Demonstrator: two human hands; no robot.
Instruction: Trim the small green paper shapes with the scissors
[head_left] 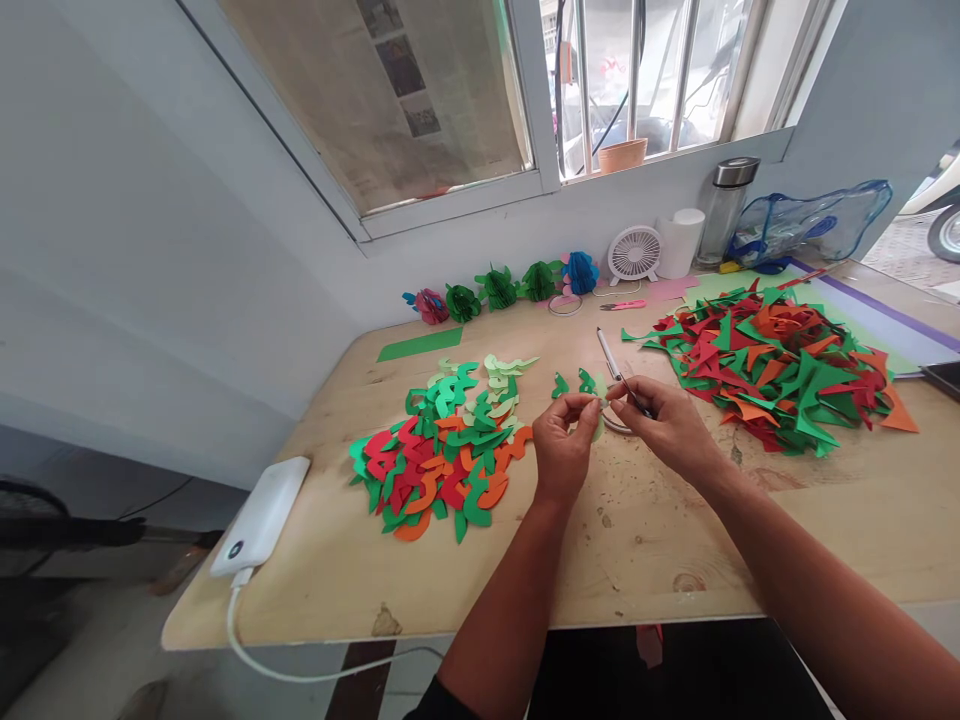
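Note:
My left hand [566, 440] is closed in a pinch, its fingertips meeting those of my right hand [660, 415] over the middle of the table. A bit of pale green paper [598, 432] shows at the left fingers; its shape is mostly hidden. My right hand is also closed, thumb and forefinger together, with a slim dark tool [639, 405] in it whose kind is unclear. A white pen-like stick [609, 355] shows just beyond the right fingers. Small dark green paper cut-outs [586, 381] lie beyond my left hand. Partly under the right hand is a round pale ring [619, 426].
Curved paper cut-outs [435, 450] are heaped at left, paper scraps [787, 360] at right. Along the wall stand green paper balls [498, 288], a small fan [634, 254], a white roll [681, 243] and a bottle [726, 212]. A power bank [262, 515] lies at the left edge.

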